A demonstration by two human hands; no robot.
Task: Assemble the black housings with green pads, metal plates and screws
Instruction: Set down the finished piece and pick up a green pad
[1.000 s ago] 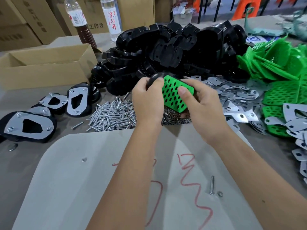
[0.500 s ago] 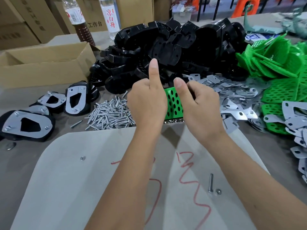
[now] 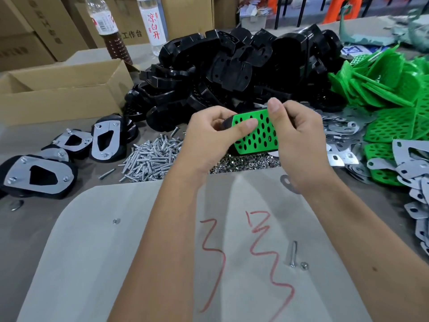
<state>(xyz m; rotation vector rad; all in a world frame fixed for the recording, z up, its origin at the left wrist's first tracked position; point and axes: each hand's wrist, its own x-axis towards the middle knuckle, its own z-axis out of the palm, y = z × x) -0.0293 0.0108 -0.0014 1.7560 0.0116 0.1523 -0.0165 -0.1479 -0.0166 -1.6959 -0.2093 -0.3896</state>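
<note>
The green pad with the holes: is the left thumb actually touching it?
Touching. The head view shows the left hand with its thumb lying flat across the green pad, covering holes, with no gap.

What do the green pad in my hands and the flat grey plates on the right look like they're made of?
Green pad: probably moulded plastic or rubber, judging by its saturated colour, matte surface and even rows of oval holes. Grey plates: likely stamped sheet metal, thin and flat with a dull silvery sheen and punched holes.

Screw pile (image 3: 152, 159) lies between finished assemblies (image 3: 37, 176) and plates (image 3: 343, 133).
</note>
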